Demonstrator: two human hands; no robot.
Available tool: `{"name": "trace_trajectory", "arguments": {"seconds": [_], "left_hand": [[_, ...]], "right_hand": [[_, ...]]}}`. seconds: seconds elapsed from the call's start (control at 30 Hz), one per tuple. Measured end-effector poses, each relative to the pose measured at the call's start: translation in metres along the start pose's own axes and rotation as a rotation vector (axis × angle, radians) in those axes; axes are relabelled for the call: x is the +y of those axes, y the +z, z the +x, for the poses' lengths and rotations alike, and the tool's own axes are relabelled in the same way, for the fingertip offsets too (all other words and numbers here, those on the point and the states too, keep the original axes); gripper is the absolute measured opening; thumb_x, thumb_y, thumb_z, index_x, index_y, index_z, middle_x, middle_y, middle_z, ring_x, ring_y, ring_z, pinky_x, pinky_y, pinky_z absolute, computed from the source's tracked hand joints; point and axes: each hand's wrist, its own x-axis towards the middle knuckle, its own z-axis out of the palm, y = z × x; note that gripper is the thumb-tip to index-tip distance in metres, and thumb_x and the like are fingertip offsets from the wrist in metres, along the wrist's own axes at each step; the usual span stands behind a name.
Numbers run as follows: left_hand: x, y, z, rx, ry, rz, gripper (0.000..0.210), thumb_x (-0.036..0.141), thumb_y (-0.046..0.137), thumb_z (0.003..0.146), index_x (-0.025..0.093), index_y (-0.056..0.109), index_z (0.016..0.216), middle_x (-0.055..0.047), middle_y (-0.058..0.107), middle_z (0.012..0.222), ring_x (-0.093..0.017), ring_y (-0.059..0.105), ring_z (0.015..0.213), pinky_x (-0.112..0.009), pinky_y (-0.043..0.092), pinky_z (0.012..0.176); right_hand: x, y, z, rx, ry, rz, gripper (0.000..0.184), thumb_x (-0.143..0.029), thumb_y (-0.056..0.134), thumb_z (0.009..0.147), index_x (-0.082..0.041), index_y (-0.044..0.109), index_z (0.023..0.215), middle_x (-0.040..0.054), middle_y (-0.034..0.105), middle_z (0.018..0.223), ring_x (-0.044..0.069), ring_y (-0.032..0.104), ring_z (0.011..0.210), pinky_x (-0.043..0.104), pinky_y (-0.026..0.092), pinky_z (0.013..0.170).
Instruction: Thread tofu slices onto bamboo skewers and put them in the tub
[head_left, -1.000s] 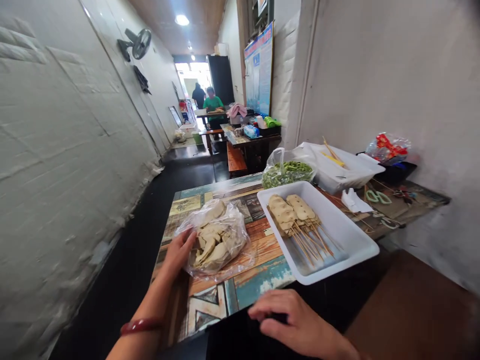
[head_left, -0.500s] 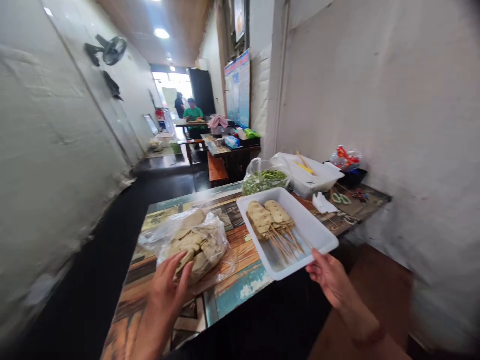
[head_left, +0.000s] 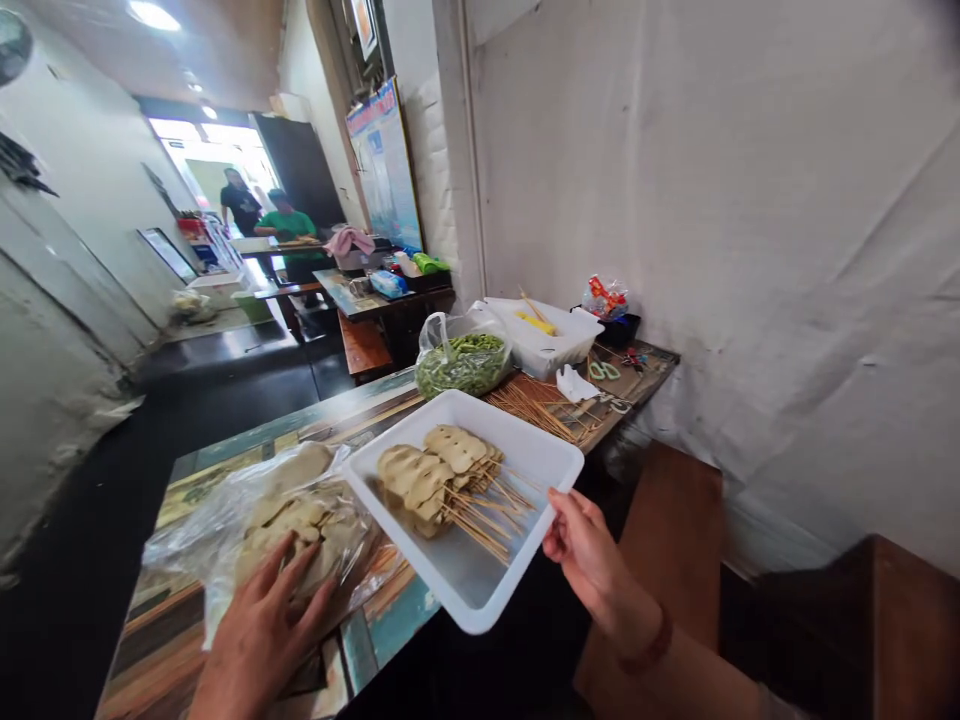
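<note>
My right hand (head_left: 589,550) pinches the right rim of a white plastic tray (head_left: 469,600), which sits angled over the table's front edge. Inside the tray lie two stacks of flat beige slices threaded on wooden skewers (head_left: 416,480), their sticks pointing toward my right hand. To the left, an opened clear plastic bag (head_left: 199,535) holds a pile of loose beige slices (head_left: 292,520), whose exact kind I cannot make out. My left hand (head_left: 262,620) has its fingers spread and rests against the front of that pile.
Behind the tray are a bag of green vegetables (head_left: 469,365), loose wooden skewers (head_left: 532,408), a white bin (head_left: 551,345), a crumpled tissue (head_left: 576,384) and green-handled scissors (head_left: 604,371). A brown bench (head_left: 660,540) stands at right. Two people (head_left: 285,222) are at a far table.
The view has turned right. The tray has shifted toward me and turned, uncovering the loose skewers behind it. My left hand has come down onto the slices; my right still holds the rim.
</note>
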Motion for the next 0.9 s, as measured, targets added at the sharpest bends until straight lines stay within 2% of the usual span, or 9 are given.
{"name": "trace_trajectory", "arguments": {"seconds": [0.17,0.33,0.43,0.63,0.7,0.8,0.83,0.87,0.9], "left_hand": [[0.0,-0.025,-0.005,-0.14,-0.068,-0.004,0.04,0.049,0.059,0.076,0.024,0.069,0.105,-0.015,0.059,0.134,-0.036,0.061,0.115,-0.051,0.049,0.1],[0.001,-0.055,-0.018,-0.245,-0.144,-0.008,0.039,0.043,0.058,0.08,0.02,0.069,0.11,-0.014,0.059,0.135,-0.032,0.059,0.12,-0.046,0.047,0.102],[0.002,-0.062,-0.027,-0.247,-0.181,-0.027,0.038,0.041,0.058,0.08,0.02,0.069,0.111,-0.014,0.06,0.135,-0.032,0.059,0.12,-0.045,0.049,0.1],[0.002,-0.061,-0.031,-0.192,-0.201,-0.064,0.038,0.04,0.059,0.08,0.022,0.069,0.111,-0.013,0.061,0.133,-0.033,0.059,0.12,-0.05,0.047,0.101],[0.013,-0.066,-0.029,-0.111,-0.221,-0.075,0.037,0.041,0.062,0.077,0.024,0.071,0.108,-0.012,0.064,0.129,-0.035,0.058,0.12,-0.054,0.045,0.102],[0.05,-0.075,-0.023,0.097,-0.328,-0.171,0.032,0.044,0.067,0.075,0.029,0.072,0.103,-0.01,0.069,0.119,-0.035,0.059,0.117,-0.055,0.041,0.105],[0.065,-0.075,-0.02,0.093,-0.392,-0.277,0.028,0.045,0.066,0.076,0.031,0.072,0.099,-0.009,0.071,0.113,-0.034,0.063,0.109,-0.053,0.047,0.1],[0.08,-0.074,-0.015,0.017,-0.46,-0.435,0.026,0.048,0.063,0.078,0.032,0.072,0.096,-0.008,0.073,0.107,-0.033,0.067,0.1,-0.05,0.053,0.091],[0.094,-0.071,-0.009,-0.143,-0.512,-0.631,0.029,0.051,0.061,0.079,0.031,0.072,0.098,-0.008,0.073,0.102,-0.031,0.069,0.089,-0.048,0.057,0.081]], "right_hand": [[0.0,0.023,0.01,-0.023,0.016,0.054,0.032,-0.034,0.079,0.07,-0.019,0.052,0.062,-0.0067,0.057,0.045,0.006,0.05,0.035,0.015,0.033,0.035],[0.002,0.041,0.02,-0.071,0.048,0.075,0.031,-0.031,0.079,0.069,-0.019,0.051,0.061,-0.0071,0.057,0.045,0.006,0.052,0.036,0.013,0.035,0.035],[0.003,0.05,0.024,-0.081,0.058,0.079,0.03,-0.029,0.079,0.069,-0.019,0.052,0.062,-0.007,0.058,0.045,0.006,0.053,0.036,0.013,0.037,0.035],[-0.006,0.071,0.03,-0.104,0.013,0.054,0.03,-0.028,0.081,0.066,-0.018,0.053,0.06,-0.0066,0.059,0.044,0.006,0.053,0.035,0.013,0.036,0.034],[-0.012,0.079,0.031,-0.131,0.005,0.031,0.03,-0.03,0.081,0.066,-0.018,0.054,0.061,-0.0058,0.06,0.045,0.006,0.053,0.034,0.013,0.035,0.033],[-0.023,0.088,0.031,-0.168,-0.006,-0.004,0.028,-0.031,0.081,0.066,-0.018,0.056,0.064,-0.006,0.059,0.043,0.006,0.051,0.032,0.013,0.033,0.032],[-0.026,0.09,0.03,-0.178,-0.015,-0.011,0.028,-0.031,0.081,0.066,-0.018,0.056,0.064,-0.0063,0.058,0.043,0.006,0.051,0.032,0.013,0.033,0.032],[-0.028,0.093,0.03,-0.187,-0.026,-0.016,0.027,-0.031,0.081,0.067,-0.018,0.057,0.065,-0.0066,0.057,0.042,0.006,0.05,0.031,0.013,0.033,0.032],[-0.03,0.096,0.03,-0.198,-0.037,-0.02,0.027,-0.031,0.08,0.067,-0.018,0.057,0.066,-0.0067,0.058,0.042,0.006,0.05,0.031,0.013,0.034,0.032]]}}
